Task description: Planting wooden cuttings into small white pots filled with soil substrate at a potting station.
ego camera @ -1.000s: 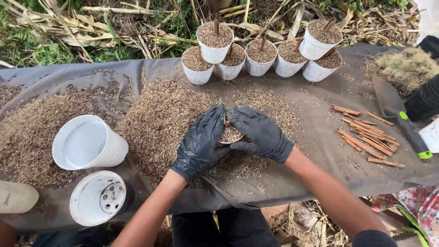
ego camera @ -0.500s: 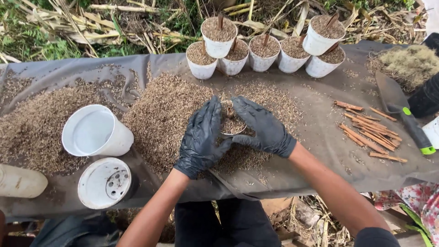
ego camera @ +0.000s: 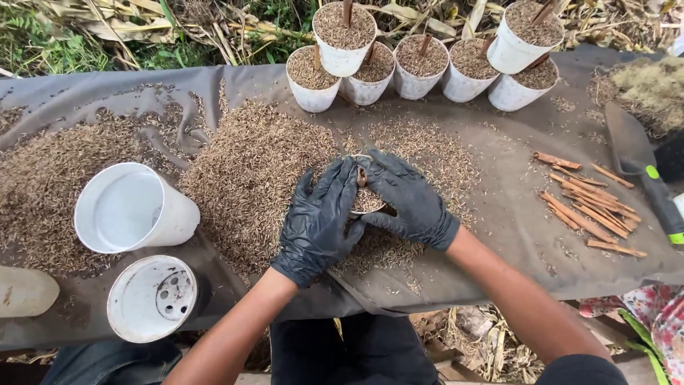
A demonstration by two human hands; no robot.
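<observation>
Centre frame: left hand [ego camera: 318, 222] and right hand [ego camera: 408, 200], both gloved, cupped closed around small pot [ego camera: 367, 202], steadying husk fill and stick [ego camera: 361, 176]

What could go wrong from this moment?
1. The small pot, cupped between the left hand and right hand, is brimful of husk and could spill.
2. The stick standing in it looks loose; pressing may tilt it.
3. The empty pot lies on its side and might roll.
</observation>
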